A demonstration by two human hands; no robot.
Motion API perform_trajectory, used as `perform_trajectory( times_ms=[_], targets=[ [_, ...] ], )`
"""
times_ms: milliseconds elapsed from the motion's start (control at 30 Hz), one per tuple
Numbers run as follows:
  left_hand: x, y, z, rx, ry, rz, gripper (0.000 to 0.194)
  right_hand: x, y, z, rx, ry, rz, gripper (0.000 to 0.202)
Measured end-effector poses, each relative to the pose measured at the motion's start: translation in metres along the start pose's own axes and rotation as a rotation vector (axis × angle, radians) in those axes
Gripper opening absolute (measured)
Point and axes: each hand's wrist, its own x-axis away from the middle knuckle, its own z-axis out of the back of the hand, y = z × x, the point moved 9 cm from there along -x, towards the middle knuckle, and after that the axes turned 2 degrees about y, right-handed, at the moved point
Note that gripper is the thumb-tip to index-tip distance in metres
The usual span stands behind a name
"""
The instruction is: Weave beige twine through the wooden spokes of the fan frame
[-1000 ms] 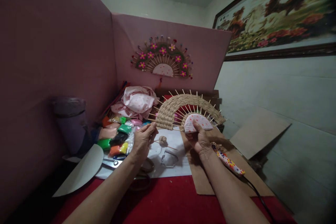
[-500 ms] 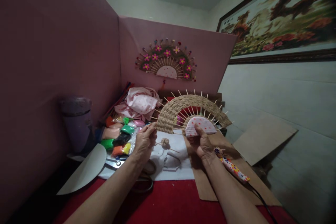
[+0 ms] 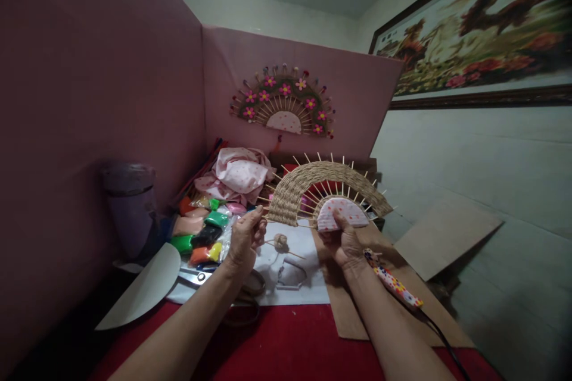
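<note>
A woven straw fan with thin sticks poking out past its curved band is held up over the table. My right hand grips its half-round base, covered in pale cloth with red dots, the thumb lying on the front. At the fan's left end, my left hand is closed in a pinch by the tip of the lowest stick; whether it holds the stick or a strand is too small to tell. Below the fan, a small ball of twine with a stick lies on white paper.
Colourful clay packets, scissors and a white half-round card lie left. A patterned tool with a black cord rests on cardboard at right. Behind, a flowered fan hangs on the pink panel.
My left hand has shifted slightly left, its fingers still pinched. The fan and my right hand have hardly moved.
</note>
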Motion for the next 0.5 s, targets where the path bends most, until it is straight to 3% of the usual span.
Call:
perform_trajectory(
  times_ms=[233,367,500],
  targets=[
    [-0.0009,0.0081,-0.001,0.091,-0.021,-0.028,0.041,0.001,-0.005,-0.0031,0.025,0.008,0.014,0.026],
    [-0.0048,0.0051,0.0012,0.145,-0.027,0.03,0.051,-0.0001,-0.0066,-0.0026,0.025,-0.022,0.024,0.025],
    [-0.008,0.0056,0.0042,0.055,-0.026,0.029,0.043,-0.0016,-0.0089,0.0012,-0.021,-0.03,0.02,0.025]
  ],
)
